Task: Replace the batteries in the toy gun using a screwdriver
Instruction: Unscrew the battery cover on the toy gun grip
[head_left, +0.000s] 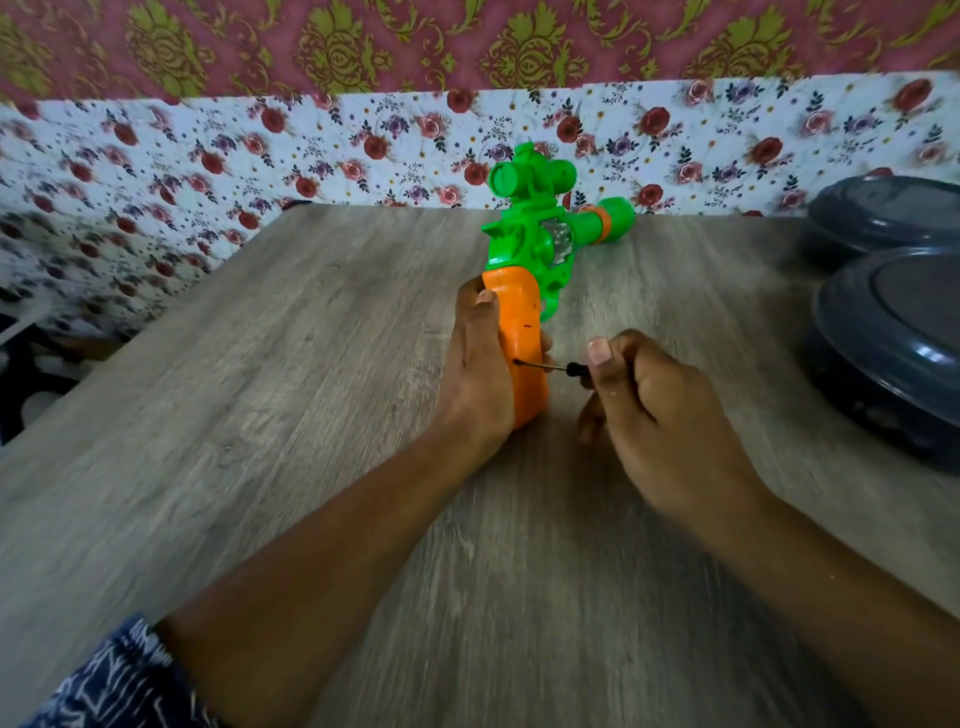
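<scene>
A green toy gun (540, 228) with an orange grip (522, 332) lies on the wooden table (260, 415), barrel pointing away to the right. My left hand (475, 369) wraps around the orange grip from the left and holds it. My right hand (660, 415) is closed on a small black-handled screwdriver (550, 367). The thin shaft points left, and its tip sits in a hole on the side of the grip. Most of the screwdriver handle is hidden in my fist. No batteries are in sight.
Two dark grey round lidded containers (893, 332) sit at the table's right edge, close to my right hand. A floral-patterned wall (363, 145) runs behind the table. The table's left edge drops off toward dark objects (26, 374).
</scene>
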